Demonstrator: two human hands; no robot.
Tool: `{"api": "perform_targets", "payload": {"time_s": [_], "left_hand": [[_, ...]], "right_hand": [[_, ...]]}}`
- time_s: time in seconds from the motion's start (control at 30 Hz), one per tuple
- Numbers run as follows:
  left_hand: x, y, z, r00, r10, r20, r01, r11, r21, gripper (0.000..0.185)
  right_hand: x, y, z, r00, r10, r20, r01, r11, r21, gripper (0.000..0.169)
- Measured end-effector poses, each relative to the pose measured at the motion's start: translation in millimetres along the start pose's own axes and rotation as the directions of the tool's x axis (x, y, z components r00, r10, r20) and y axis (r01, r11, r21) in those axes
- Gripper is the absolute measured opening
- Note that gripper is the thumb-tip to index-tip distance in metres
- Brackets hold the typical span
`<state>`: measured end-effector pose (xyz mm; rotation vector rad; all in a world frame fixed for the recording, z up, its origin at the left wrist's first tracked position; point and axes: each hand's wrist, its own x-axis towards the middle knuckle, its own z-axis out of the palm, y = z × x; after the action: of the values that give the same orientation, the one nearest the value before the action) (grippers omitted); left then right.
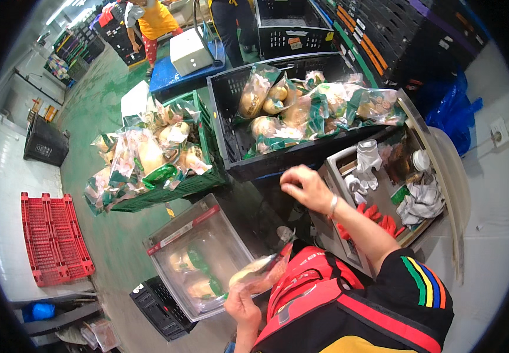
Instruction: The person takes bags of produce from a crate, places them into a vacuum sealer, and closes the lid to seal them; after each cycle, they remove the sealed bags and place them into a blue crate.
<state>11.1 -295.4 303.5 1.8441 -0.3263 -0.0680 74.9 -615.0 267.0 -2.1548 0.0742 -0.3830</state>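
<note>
My left hand [242, 304] grips the end of a clear plastic bag of lotus root [254, 274] in front of my red apron. Two more bagged pieces [201, 289] lie in a clear plastic bin [232, 247] beside that hand. My right hand [309, 190] is raised, fingers loosely curled, with nothing visible in it. It is nearest the front wall of a black crate [276, 167] that holds several printed bags of lotus root [296, 112]. More such bags [148, 152] are heaped above the rim of a green crate [170, 196] to the left.
An open box [325, 256] at right holds white gloves [368, 159], red gloves [386, 225], a jar [420, 160] and a cloth [422, 205]. A blue cart [162, 79] carries a white foam box [188, 50]. Two people stand beyond. A red pallet [56, 238] leans at left.
</note>
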Motion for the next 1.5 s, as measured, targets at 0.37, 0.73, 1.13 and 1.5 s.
{"api": "perform_targets", "payload": {"time_s": [0.37,0.73,1.13,1.5], "left_hand": [[6,-8,39,0.988,-0.072,0.140,0.100,0.974,-0.204,0.020],[19,1,46,0.988,0.012,0.152,-0.007,0.999,-0.033,0.019],[3,21,29,0.989,0.138,-0.045,-0.137,0.990,0.015,0.014],[9,101,-24,0.786,0.613,-0.087,-0.612,0.790,0.039,0.017]], "right_hand": [[113,112,-32,0.951,0.038,0.308,0.028,0.978,-0.208,0.043],[197,61,66,0.780,0.194,0.595,0.525,0.317,-0.790,0.024],[238,60,-21,0.930,0.063,0.363,0.318,0.359,-0.877,0.010],[161,-229,-114,0.819,-0.405,0.406,0.562,0.423,-0.711,0.013]]}}
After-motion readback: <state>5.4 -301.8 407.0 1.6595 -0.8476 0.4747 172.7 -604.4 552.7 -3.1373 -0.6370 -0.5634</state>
